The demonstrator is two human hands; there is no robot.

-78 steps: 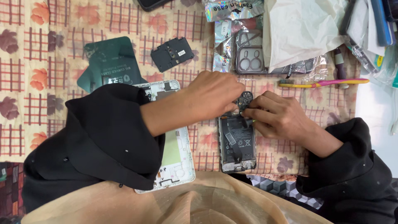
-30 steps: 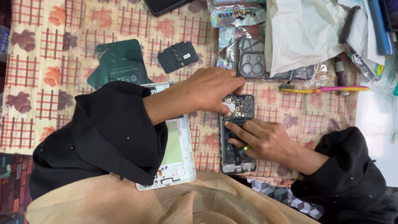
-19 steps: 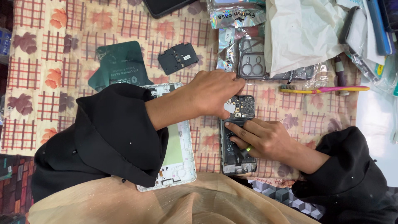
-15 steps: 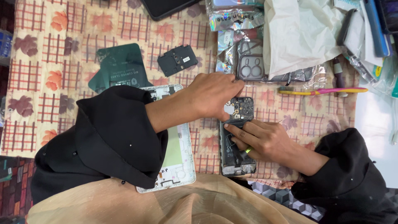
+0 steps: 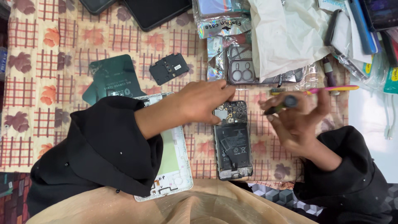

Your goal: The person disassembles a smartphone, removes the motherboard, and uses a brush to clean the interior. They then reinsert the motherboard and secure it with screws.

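Observation:
An opened phone [image 5: 233, 141] with its back off lies on the patterned cloth, battery and circuit board showing. My left hand [image 5: 202, 102] rests fingers-down on the phone's top left corner, over the board. Right of the phone, my right hand [image 5: 296, 120] is raised and grips a dark screwdriver [image 5: 280, 105] by its handle, clear of the phone. A white tablet frame [image 5: 176, 159] lies under my left sleeve.
A small black cover plate [image 5: 168, 68] and a dark green back panel [image 5: 112, 78] lie at upper left. Packaged phone cases [image 5: 232, 62], white crumpled plastic [image 5: 286, 37], a pink and yellow brush [image 5: 331, 88] and dark phones [image 5: 155, 12] crowd the far edge.
My right hand has lifted off the phone's battery, moved right and now holds a screwdriver. My left hand stays on the phone's top corner.

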